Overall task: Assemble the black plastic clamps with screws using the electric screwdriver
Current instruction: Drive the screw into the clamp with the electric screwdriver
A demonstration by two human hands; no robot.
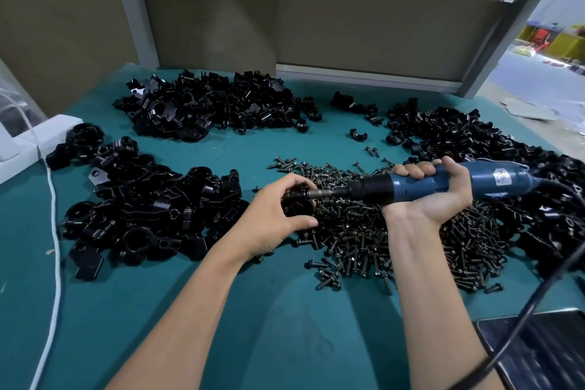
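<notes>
Teal table point(285, 310), near edge bare, clamp piles point(152, 199) behind

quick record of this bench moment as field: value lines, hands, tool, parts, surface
left hand: closed around a black clamp above the screw pile
right hand: gripping the blue electric screwdriver, held roughly level
bit: pointing left, tip at the clamp
screws: loose heap at centre, under both hands
clamp parts: black heaps at left, far left and right
surface: teal mat
cords: white one at left, black one at right
</notes>
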